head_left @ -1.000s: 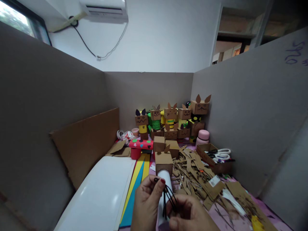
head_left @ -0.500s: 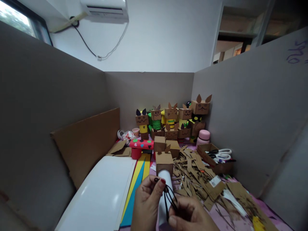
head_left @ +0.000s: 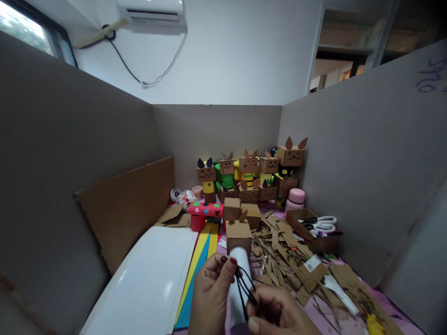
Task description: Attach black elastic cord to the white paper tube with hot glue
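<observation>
Bare hands (head_left: 210, 294) (head_left: 277, 309), glossy red polish (head_left: 233, 261) on the left thumbnail

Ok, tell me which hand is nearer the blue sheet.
The left. Your left hand is just to the right of the blue sheet; your right hand is farther right, by the right side of the white tube.

Occluded and cropped parts.
The right hand (head_left: 279, 309) hides part of the black strands (head_left: 249, 294); picture edges crop the air conditioner (head_left: 153, 10) and purple writing (head_left: 426, 83).
</observation>
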Tool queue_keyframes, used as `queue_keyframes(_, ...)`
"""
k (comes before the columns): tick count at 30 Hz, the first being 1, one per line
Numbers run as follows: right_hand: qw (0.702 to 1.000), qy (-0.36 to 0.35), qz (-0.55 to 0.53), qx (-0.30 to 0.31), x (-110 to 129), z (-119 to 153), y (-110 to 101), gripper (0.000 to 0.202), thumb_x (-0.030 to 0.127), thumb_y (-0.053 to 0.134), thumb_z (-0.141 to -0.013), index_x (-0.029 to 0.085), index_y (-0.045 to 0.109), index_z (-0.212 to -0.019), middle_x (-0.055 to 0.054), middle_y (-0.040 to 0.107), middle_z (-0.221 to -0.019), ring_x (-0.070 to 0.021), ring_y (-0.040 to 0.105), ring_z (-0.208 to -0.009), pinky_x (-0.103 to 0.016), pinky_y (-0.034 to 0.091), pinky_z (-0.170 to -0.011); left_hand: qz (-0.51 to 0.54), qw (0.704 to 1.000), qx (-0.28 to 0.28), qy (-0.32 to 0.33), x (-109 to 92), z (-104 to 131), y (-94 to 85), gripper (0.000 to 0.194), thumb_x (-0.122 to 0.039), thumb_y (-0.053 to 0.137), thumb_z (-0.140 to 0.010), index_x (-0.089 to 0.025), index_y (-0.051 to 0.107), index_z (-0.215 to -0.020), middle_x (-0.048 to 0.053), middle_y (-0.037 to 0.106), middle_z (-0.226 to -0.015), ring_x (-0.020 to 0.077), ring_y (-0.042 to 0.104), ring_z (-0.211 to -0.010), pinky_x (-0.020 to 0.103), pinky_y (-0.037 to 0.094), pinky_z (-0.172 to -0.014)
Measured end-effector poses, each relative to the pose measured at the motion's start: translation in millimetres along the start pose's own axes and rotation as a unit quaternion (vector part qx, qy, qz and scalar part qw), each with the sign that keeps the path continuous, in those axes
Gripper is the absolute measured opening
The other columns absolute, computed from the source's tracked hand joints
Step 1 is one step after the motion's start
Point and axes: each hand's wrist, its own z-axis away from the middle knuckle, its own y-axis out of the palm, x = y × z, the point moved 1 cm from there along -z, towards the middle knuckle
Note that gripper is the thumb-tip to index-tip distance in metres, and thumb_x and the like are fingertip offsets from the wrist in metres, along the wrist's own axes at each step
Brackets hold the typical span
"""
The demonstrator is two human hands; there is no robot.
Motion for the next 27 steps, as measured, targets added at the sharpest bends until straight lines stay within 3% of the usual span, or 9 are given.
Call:
queue_keyframes(10,1.0,0.017,0.021,-0.009,0.5,1.9,-0.9,0.051,0.064,0.068,-0.059,0.018,0.05,-0.069,0.003,0.042,-0.063,-0.0082,0.035,-0.055,-0.022,0.024,-0.051,-0.005,1.0,0.003,0.006,1.3,2.2,-1.7,0.03,-0.041,0.078,-0.061,-0.017,0.061,-0.063,-0.003,0.06,-0.057,0.0113,0.05,-0.056,0.021,0.041,-0.057)
queue_keyframes(15,0.999,0.014,-0.014,-0.025,-1.5,1.8,-0.4,0.047,0.057,0.074,-0.059,0.018,0.05,-0.069,0.005,0.042,-0.061,-0.0073,0.038,-0.055,-0.02,0.029,-0.052,0.002,1.0,0.003,0.011,-0.2,0.7,-1.5,0.026,-0.038,0.077,-0.064,-0.017,0.062,-0.067,-0.002,0.061,-0.061,0.0122,0.053,-0.061,0.022,0.042,-0.062)
queue_keyframes(22,0.996,-0.015,-0.086,-0.034,1.7,-2.7,-1.0,0.046,0.051,0.08,-0.053,0.018,0.055,-0.074,-0.001,0.058,-0.067,-0.0087,0.05,-0.054,-0.019,0.036,-0.048,-0.005,1.0,0.003,0.002,0.5,-1.3,-2.2,0.027,-0.04,0.076,-0.064,-0.017,0.062,-0.068,-0.002,0.061,-0.061,0.0125,0.054,-0.061,0.022,0.043,-0.061)
queue_keyframes(27,0.987,-0.035,-0.138,-0.079,-5.4,-5.0,0.5,0.04,0.044,0.082,-0.054,0.017,0.056,-0.067,0.002,0.054,-0.061,-0.0088,0.05,-0.054,-0.02,0.04,-0.053,-0.005,1.0,0.002,0.001,0.6,1.9,-0.7,0.029,-0.041,0.079,-0.061,-0.017,0.062,-0.065,-0.003,0.061,-0.059,0.0112,0.052,-0.058,0.02,0.041,-0.057)
